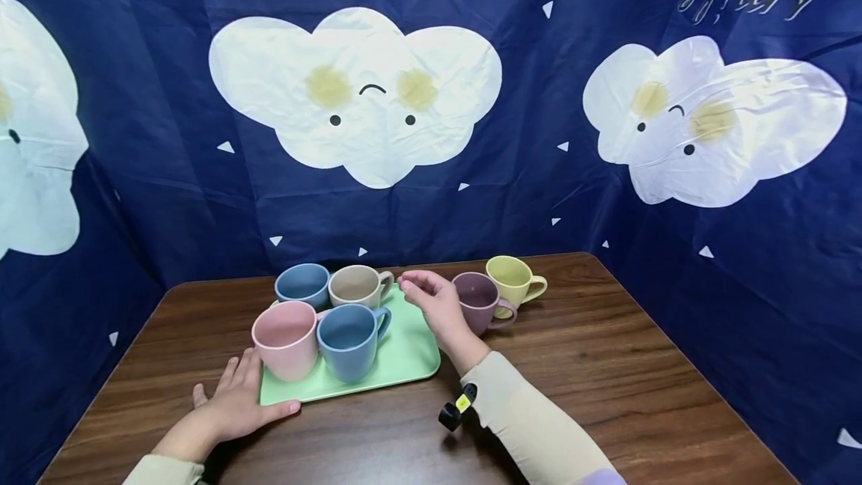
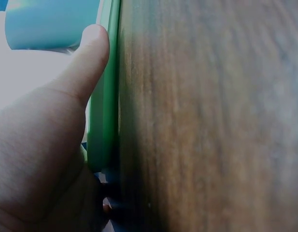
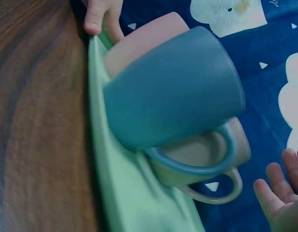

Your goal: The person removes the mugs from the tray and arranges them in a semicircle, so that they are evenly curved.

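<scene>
A green tray [image 1: 411, 354] on the wooden table carries a pink mug [image 1: 286, 337], two blue mugs [image 1: 350, 339] [image 1: 303, 284] and a beige mug [image 1: 357, 284]. My left hand [image 1: 236, 403] lies flat on the table, thumb along the tray's near left edge [image 2: 103, 121]. My right hand [image 1: 431, 298] hovers over the tray's right side with relaxed fingers, holding nothing, close to a purple mug [image 1: 480, 299]. A yellow mug [image 1: 513, 279] stands behind it. In the right wrist view the blue mug [image 3: 173, 92] overlaps the beige mug [image 3: 206, 159].
The table [image 1: 606, 365] is dark wood, with a navy cloud-print cloth [image 1: 364, 96] hanging behind and at both sides. A small black and yellow device [image 1: 458, 406] is on my right wrist.
</scene>
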Tool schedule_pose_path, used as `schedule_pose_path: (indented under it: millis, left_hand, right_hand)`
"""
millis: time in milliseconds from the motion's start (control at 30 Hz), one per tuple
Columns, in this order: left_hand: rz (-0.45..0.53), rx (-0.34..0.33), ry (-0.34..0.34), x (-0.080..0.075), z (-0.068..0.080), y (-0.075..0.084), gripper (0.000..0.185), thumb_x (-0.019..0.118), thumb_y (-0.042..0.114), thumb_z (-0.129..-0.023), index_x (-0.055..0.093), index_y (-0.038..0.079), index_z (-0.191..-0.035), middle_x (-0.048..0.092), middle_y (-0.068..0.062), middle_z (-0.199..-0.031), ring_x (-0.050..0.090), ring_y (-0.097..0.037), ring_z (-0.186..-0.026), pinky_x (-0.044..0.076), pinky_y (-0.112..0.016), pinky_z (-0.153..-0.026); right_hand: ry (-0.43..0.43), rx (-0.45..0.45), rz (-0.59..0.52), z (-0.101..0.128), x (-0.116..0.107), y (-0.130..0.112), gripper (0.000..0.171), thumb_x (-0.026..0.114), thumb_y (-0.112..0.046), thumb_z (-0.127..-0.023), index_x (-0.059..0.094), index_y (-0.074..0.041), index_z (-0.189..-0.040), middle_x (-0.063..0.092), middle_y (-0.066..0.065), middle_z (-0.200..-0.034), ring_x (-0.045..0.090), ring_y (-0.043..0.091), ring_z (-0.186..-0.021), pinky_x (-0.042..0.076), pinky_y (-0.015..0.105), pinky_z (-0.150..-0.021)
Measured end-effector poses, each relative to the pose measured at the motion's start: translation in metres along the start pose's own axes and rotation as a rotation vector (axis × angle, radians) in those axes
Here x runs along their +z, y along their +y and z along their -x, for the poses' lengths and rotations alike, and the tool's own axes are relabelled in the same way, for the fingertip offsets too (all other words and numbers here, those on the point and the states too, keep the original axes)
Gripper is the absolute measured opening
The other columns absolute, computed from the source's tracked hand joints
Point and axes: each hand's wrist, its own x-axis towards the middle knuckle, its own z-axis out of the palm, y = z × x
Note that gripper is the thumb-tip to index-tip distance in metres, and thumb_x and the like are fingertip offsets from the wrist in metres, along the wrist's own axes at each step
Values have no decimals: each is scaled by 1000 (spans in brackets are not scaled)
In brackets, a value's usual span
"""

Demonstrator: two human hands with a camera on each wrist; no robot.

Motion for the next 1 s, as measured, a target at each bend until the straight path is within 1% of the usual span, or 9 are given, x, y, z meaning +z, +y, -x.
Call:
schedule_pose_path:
  millis: [133,267,367,533,700,933,1000]
  left_hand:
    - [-4,-4,-4,-5,0,2,132,68,74,-79,4,-15,-154,5,-44,-156,4,-65,-142,-4,-90,-93]
    - [-13,-5,-12,-8,2,4,129,67,73,-82,4,-15,-153,5,-44,-155,5,-65,-141,-3,-90,-92]
    - [-20,-7,-13,-8,2,5,129,66,73,-81,5,-15,-153,6,-44,-155,5,-64,-141,-1,-90,-93]
    - [-22,-8,-11,-6,0,7,131,68,73,-80,5,-15,-153,7,-44,-156,6,-64,-142,-1,-90,-93]
    - [-18,-7,-9,-4,-1,6,131,67,74,-80,5,-15,-153,6,-44,-156,5,-64,-142,-2,-90,-93]
    - [-10,-9,-16,-4,-2,6,131,67,73,-80,4,-16,-153,5,-44,-156,4,-64,-142,-2,-89,-93]
    - [-9,-9,-18,-4,-1,6,131,67,73,-81,4,-16,-153,5,-44,-156,4,-64,-142,-2,-89,-93]
  right_hand:
    - [-57,58,15,1,7,15,31,67,-4,-96,64,14,-121,69,26,-117,66,7,-93,57,31,-86]
    - [-131,107,68,2,11,31,31,66,-5,-97,65,10,-124,69,23,-120,65,6,-96,56,42,-92]
    - [-189,131,93,3,11,40,31,64,-6,-99,64,9,-126,68,22,-124,65,9,-100,54,49,-95]
    - [-257,170,71,3,11,49,31,61,-5,-101,63,7,-130,68,19,-124,64,11,-103,54,49,-95]
    - [-271,185,61,3,11,51,32,62,-2,-99,63,5,-130,67,12,-118,63,10,-97,55,51,-94]
    - [-314,144,93,3,9,55,29,63,-2,-98,65,5,-126,68,11,-117,62,9,-92,59,44,-84]
    - [-329,141,106,3,8,56,27,63,-1,-98,66,6,-124,69,9,-114,62,8,-90,59,43,-82]
